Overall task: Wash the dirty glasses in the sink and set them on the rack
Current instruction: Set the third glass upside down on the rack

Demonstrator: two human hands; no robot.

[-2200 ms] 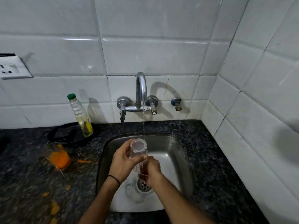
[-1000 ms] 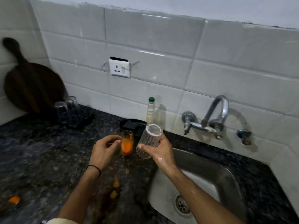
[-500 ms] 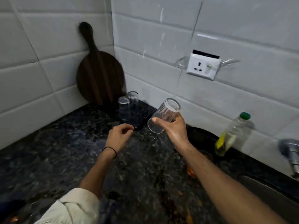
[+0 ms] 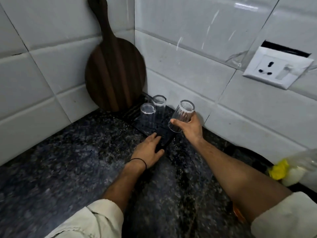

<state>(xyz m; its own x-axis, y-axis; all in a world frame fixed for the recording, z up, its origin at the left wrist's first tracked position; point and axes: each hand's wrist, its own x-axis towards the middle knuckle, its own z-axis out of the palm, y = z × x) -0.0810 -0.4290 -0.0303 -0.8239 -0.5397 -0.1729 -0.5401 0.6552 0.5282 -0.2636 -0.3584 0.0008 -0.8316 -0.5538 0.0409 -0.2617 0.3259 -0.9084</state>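
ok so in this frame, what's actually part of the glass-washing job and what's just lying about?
Job:
- ribbed glass, gripped by the right hand
- black rack
- two glasses standing on it
- left hand, fingers flat at the rack's near edge

Lying about:
- wooden board leaning in the corner
- wall socket
- plastic bottle at the right edge
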